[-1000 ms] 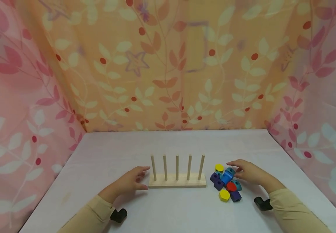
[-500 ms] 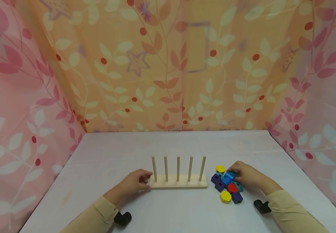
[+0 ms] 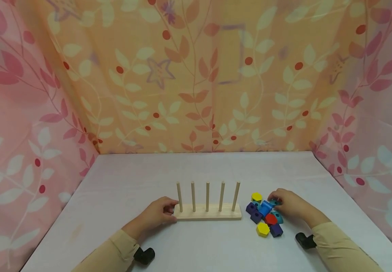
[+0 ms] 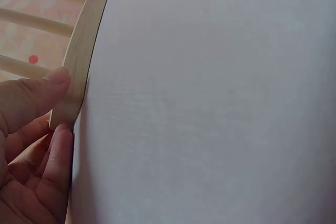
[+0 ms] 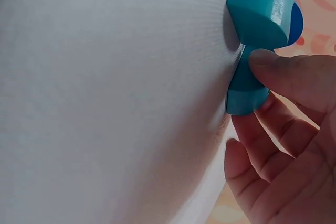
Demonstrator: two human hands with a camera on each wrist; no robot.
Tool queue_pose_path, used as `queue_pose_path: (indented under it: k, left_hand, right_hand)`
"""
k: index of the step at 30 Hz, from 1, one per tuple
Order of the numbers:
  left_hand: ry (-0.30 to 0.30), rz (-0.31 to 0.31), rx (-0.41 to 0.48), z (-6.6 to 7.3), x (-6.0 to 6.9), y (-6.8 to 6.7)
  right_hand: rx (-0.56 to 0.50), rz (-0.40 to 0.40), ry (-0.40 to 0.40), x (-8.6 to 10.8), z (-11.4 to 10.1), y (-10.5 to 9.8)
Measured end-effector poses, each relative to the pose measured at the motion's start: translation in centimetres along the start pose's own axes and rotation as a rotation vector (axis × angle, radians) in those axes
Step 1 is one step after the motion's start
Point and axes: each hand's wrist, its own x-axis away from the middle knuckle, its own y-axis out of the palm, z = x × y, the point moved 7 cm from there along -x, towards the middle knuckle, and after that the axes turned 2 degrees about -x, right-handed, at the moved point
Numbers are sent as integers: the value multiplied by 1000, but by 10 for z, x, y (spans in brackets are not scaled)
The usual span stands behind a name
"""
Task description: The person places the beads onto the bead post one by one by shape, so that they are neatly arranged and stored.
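A wooden peg rack (image 3: 207, 216) with several upright bare pegs stands mid-table. My left hand (image 3: 154, 214) pinches its left end; in the left wrist view the thumb lies on the base's end (image 4: 73, 85) and fingers reach around it. To the right, my right hand (image 3: 289, 204) holds a teal bead (image 5: 244, 90) at the far right edge of a bead pile, thumb on one side and fingers on the other. Another teal bead (image 5: 262, 11) touches or nearly touches it. Also in the pile are a blue bead (image 3: 265, 208), a red bead (image 3: 271, 219) and several purple beads (image 3: 276, 230).
Yellow hexagonal beads (image 3: 263, 229) lie at the front and back of the pile, which sits right of the rack. A white cloth (image 3: 196, 245) covers the table. Patterned fabric (image 3: 196, 94) walls enclose the back and sides. Each wrist carries a black device (image 3: 144, 256).
My left hand has moved right onto the rack's end and gripped it. My right hand has lowered onto the pile, its fingers closing around a teal bead.
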Motion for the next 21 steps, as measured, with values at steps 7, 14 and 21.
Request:
queue_pose_path:
  k: [7, 14, 21]
  left_hand:
    - [-12, -5, 9, 3, -3, 1]
    - [-42, 8, 11, -1, -4, 1]
    - [-53, 19, 12, -4, -3, 2]
  right_hand:
    - [-1, 10, 20, 2, -1, -6]
    - [20, 66, -57, 6, -16, -27]
    - [-18, 121, -97, 5, -35, -48]
